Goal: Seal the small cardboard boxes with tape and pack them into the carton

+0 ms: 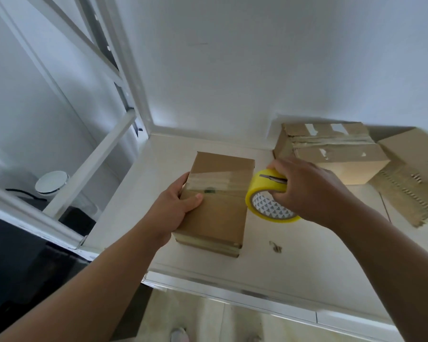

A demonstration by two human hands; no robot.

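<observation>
Brown cardboard fills the middle of my view: the small cardboard box (215,206) lies flat on the white table (232,272), its long side running from six to twelve o'clock. My left hand (177,208) grips its nine o'clock edge, thumb pressed on the top face and fingers wrapped round the side. My right hand (309,186) holds the yellow tape roll (265,193) at the box's three o'clock edge, fingers curled over the top of the roll and the roll tilted so its patterned core faces me. A clear tape strip (215,181) stretches from the roll across the top of the box to the edge under my left hand.

At two o'clock from the box, well apart from it, a larger taped carton (331,151) stands against the wall. Another cardboard box (415,154) sits beside it at three o'clock, with a corrugated sheet (415,193) lying flat in front. A small scrap (276,246) rests on the table at five o'clock, near the box's corner.
</observation>
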